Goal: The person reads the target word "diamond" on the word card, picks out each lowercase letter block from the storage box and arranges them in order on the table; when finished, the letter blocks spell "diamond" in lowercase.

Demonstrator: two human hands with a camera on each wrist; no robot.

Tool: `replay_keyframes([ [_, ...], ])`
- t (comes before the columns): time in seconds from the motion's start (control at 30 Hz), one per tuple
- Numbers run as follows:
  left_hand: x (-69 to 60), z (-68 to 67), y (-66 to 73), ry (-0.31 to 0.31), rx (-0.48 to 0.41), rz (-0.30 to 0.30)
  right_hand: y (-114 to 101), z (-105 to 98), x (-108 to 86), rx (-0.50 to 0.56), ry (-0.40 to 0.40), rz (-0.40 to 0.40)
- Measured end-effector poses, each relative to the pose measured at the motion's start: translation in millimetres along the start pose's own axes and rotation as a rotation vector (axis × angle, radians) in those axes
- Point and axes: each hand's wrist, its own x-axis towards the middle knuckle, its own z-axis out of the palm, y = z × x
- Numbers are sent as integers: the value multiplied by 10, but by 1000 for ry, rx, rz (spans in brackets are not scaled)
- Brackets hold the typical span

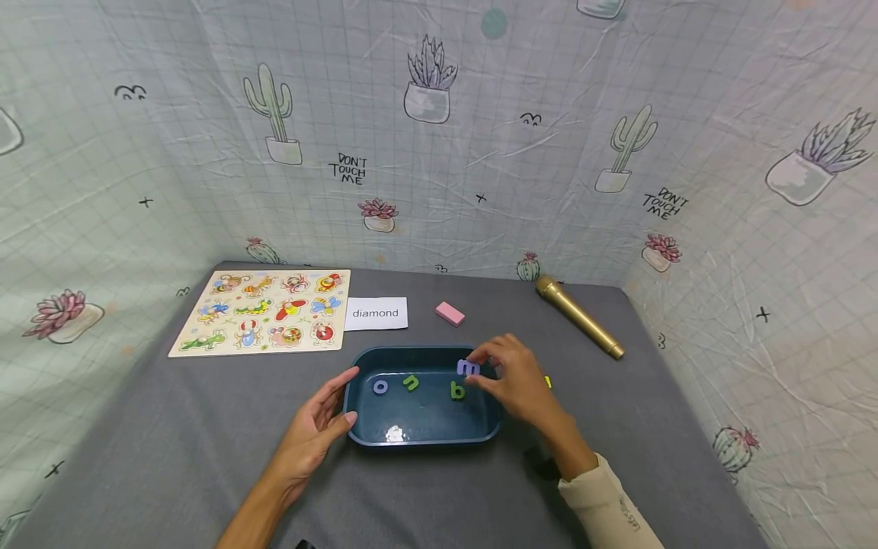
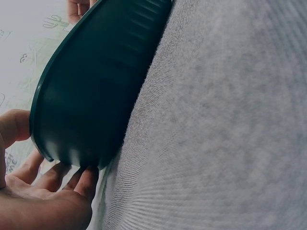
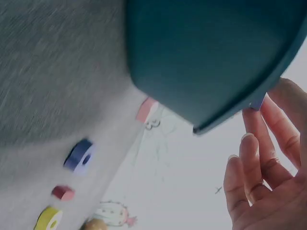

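Observation:
A dark teal tray [image 1: 421, 436] sits on the grey cloth. Its left end is held by my left hand [image 1: 312, 438], with the thumb on the rim and the fingers against the outer wall in the left wrist view. Over the tray's right part, my right hand [image 1: 511, 379] pinches a purple letter m [image 1: 469, 367] between thumb and fingers. Inside the tray lie a purple letter o [image 1: 380, 387], a green letter n [image 1: 411, 383] and a green letter resembling a b [image 1: 457, 391]. In the right wrist view the tray wall hides most of the m.
Behind the tray are an insect picture board [image 1: 264, 313], a "diamond" card [image 1: 376, 313] and a pink block [image 1: 450, 313]. A gold microphone [image 1: 579, 316] lies at the right. The right wrist view shows a blue piece [image 3: 79, 154], a red piece [image 3: 63, 192] and a yellow piece [image 3: 48, 219].

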Motion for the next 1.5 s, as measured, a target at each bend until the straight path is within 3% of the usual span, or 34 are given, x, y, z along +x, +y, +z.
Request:
replay_keyframes([
  [0.6,-6,-3,-22,-7,-5,14,380,-270,-155,-70,52,66],
  [0.93,-1,-3,-18,-5,-1,2,682,-357,-278,-106,108,26],
  [1.2,0,-4,-14,-6,-5,-2,878,-443,-371,-138,87,74],
  [1.5,-6,-5,-17,-5,2,27,1111,-521,-452,-173,96,72],
])
